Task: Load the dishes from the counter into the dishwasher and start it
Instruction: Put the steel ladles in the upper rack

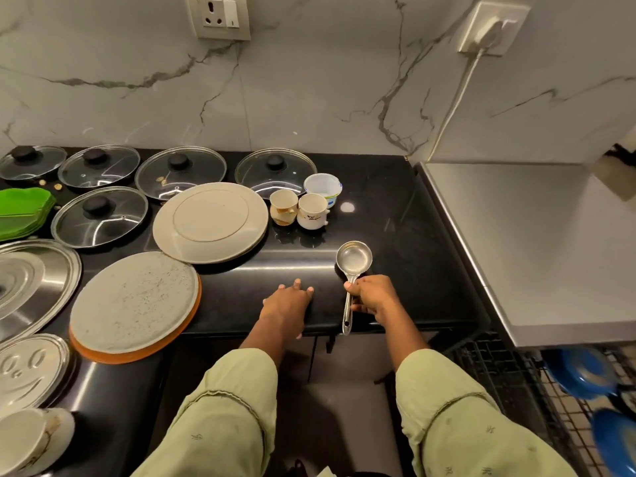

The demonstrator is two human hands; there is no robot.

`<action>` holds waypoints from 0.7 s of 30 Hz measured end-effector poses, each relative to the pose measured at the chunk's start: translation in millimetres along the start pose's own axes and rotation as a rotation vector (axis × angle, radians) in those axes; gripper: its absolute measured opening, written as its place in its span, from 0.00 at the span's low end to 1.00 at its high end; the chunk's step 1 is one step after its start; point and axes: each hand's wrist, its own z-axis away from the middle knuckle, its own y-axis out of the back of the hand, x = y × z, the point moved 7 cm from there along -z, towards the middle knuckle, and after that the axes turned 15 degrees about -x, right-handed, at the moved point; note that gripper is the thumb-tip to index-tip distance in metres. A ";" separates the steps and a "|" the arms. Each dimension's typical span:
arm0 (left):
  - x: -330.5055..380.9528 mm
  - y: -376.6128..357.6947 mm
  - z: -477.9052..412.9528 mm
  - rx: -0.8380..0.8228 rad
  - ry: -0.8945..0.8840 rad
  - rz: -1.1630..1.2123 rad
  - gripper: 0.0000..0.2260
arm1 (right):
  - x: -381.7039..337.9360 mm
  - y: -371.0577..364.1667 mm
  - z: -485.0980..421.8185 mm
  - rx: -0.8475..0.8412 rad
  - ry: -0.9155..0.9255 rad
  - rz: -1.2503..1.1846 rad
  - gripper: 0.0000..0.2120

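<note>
Right hand [373, 297] closed around the ladle [351, 277] by its handle, bowl up and level, likely lifted for the trip to the dishwasher rack [499, 370] low at the right. Left hand [287, 302] open and flat on the bench [395, 215] edge just left of the ladle, holding nothing, maybe for balance. Past the ladle, two cups [299, 211] and a small tub [322, 187] waiting. Left of the ladle, plates [210, 222]; glass lids [275, 170] by the wall.
</note>
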 end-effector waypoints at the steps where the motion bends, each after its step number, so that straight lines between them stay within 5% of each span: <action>1: 0.7 -0.4 1.7 0.011 0.000 0.017 0.44 | 4.5 3.1 7.0 -0.014 0.005 -0.004 0.07; 9: 19.4 -9.6 27.4 0.197 -0.024 0.151 0.36 | 21.6 51.5 73.1 -0.067 0.176 -0.008 0.06; 21: 177.0 -66.3 107.7 0.383 -0.124 0.181 0.40 | 75.0 129.6 163.1 -0.160 0.265 -0.001 0.04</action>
